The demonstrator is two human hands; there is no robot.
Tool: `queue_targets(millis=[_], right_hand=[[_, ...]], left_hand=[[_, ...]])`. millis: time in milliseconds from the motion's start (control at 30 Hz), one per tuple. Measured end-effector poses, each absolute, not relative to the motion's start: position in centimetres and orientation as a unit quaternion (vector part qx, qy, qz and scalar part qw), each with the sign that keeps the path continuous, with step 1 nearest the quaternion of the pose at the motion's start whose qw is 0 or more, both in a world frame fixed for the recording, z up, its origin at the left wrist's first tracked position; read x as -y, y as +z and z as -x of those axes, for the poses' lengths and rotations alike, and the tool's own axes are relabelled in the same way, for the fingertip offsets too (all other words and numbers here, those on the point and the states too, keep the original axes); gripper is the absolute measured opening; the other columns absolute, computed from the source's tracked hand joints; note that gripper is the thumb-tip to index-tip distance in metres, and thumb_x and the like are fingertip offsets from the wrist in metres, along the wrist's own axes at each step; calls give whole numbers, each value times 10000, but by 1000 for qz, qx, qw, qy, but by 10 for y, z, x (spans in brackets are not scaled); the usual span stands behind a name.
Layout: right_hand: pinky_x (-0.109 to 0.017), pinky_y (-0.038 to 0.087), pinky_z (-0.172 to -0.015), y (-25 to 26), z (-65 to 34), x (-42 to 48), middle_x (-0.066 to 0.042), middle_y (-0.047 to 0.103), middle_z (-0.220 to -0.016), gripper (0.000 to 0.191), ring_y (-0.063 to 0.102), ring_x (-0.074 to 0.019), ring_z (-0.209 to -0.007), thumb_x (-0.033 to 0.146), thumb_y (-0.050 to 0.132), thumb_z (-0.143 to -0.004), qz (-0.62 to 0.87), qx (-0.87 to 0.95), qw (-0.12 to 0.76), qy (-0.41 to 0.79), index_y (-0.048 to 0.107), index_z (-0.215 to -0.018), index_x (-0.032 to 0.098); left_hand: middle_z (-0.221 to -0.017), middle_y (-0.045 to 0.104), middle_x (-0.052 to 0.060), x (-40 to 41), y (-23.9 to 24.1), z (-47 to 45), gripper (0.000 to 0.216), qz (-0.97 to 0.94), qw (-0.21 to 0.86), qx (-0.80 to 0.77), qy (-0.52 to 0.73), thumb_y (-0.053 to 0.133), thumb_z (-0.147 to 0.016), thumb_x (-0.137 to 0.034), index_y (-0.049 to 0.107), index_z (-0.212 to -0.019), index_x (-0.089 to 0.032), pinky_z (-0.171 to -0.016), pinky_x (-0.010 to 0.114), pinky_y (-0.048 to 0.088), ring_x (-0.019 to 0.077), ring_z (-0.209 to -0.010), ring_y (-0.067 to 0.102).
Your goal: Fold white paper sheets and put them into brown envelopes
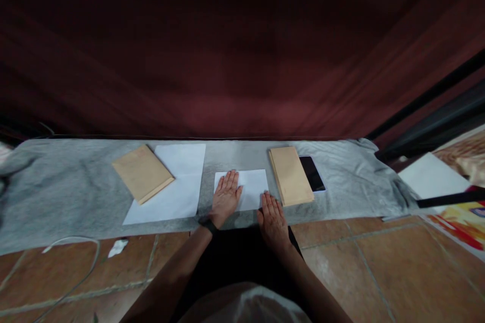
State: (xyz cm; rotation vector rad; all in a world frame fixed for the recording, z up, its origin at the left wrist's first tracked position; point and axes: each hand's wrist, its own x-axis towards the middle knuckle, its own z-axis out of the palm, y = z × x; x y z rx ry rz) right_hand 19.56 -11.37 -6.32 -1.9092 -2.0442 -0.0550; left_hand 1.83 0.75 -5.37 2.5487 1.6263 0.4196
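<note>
A small white sheet of paper (250,186), seemingly folded, lies on the grey cloth in front of me. My left hand (226,194) rests flat across its left part, fingers stretched out and pointing away from me. At its lower right corner lies my right hand (273,219), palm down with the fingers extended and the fingertips touching the paper's edge. Just right of the paper is a stack of brown envelopes (291,175). To the left, a brown envelope (143,172) lies askew on larger white paper (178,186).
Grey cloth (352,176) covers the long, narrow surface. A dark-screened phone (312,173) sits partly beside the envelope stack. Behind hangs a dark red curtain (235,70). On the tiled floor (341,262) are a white cable (93,262) and a crumpled tissue (117,248).
</note>
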Motion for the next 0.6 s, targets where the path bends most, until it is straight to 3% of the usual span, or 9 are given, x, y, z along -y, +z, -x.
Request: queue_targets(millis=[233,367,600], right_hand=[[-501,337,-1191,-52,-184,78,-156,442,-1562,544,415,-290,-1451,313,341,-1058,660,719,219,6,345,-1568,123],[-453,307,-1216,-46,-161,38,-115,425,-1580,509,380,-253,-1475,294,332,-1058,642,738,205,40,421,-1533,135],[-475,298,-1208,-61,-148,18,-95,445,-1570,468,393,-259,-1465,280,403,-1049,641,740,200,23,472,-1503,190]], left_hand=[[-1605,370,147,-8,-52,-9,581,-824,34,-552,128,295,-1032,-356,387,-1538,-86,-1247,481,222,267,-1518,288],[-1617,351,141,-8,-49,-7,559,-832,36,-541,116,301,-1028,-330,406,-1537,-122,-1242,492,228,271,-1524,273],[-1617,357,126,-8,-49,-5,550,-834,34,-539,116,299,-1017,-285,414,-1536,-147,-1243,487,227,250,-1531,256]])
